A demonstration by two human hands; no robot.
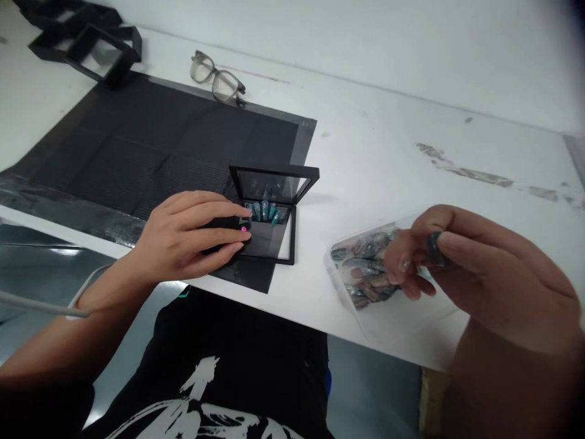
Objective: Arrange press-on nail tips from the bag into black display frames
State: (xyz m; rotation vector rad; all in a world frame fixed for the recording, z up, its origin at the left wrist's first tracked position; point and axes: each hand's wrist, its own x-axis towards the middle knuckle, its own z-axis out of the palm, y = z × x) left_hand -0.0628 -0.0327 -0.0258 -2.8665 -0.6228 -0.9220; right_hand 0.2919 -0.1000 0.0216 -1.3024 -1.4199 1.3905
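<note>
A small black display case [292, 235] stands with its clear-windowed lid [274, 183] raised. Several blue-green press-on nails [265, 210] lie fanned out along its hinge side. My left hand [189, 238] rests over the case's left part, fingers stretched out and its thumb hidden. By its fingertips sits a dark piece with a pink dot [244, 229]. Over on the right, my right hand [484, 268] pinches a dark green press-on nail [436, 249] between thumb and forefinger. Below that hand is a clear plastic tub [336, 274] holding several mixed press-on nails [365, 265].
A black mat [137, 134] covers the white table's left side, partly under the case. Eyeglasses [214, 76] lie at its back edge. Several black frames [100, 55] are piled at the back left. A grey cable [41, 303] crosses near my left wrist.
</note>
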